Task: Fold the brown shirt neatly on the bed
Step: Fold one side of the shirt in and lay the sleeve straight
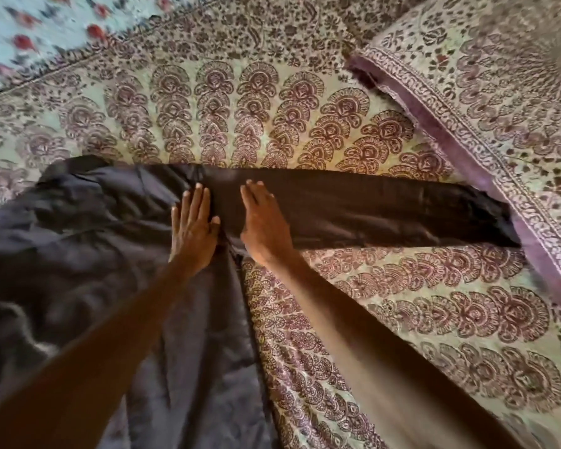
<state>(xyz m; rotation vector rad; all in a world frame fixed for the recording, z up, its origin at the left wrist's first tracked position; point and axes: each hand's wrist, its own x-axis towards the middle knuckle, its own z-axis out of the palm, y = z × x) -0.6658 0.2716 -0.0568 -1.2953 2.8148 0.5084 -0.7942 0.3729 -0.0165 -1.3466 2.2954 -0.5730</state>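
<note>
1. Brown shirt (78, 254) is lying spread over the left part of the patterned bed (402, 319). Its body is rumpled and running off the bottom edge of the view, while one long sleeve (386, 205) is stretching flat to the right, its cuff reaching the edge of the pillow (499, 124).
2. Left hand (193, 228) is pressing flat on the cloth where the body is meeting the sleeve, fingers straight and close together, gripping nothing.
3. Right hand (263, 222) is resting just beside it on the start of the sleeve, palm down and fingers likewise straight; neither hand is pinching fabric.
4. Judging by this, the person is smoothing and laying out the garment, which is an early step. No fold is showing in the body, and the wrinkles on the left are needing attention.
5. Blur is making it hard to tell whether the front or the back is facing up, so I am leaving that open.
6. Next move is probably calling for one hand to anchor the shoulder while the other takes the sleeve near the cuff and brings it across the body, keeping the edge straight. The sheen suggests the cloth may slide if it is pulled without that anchor.
</note>
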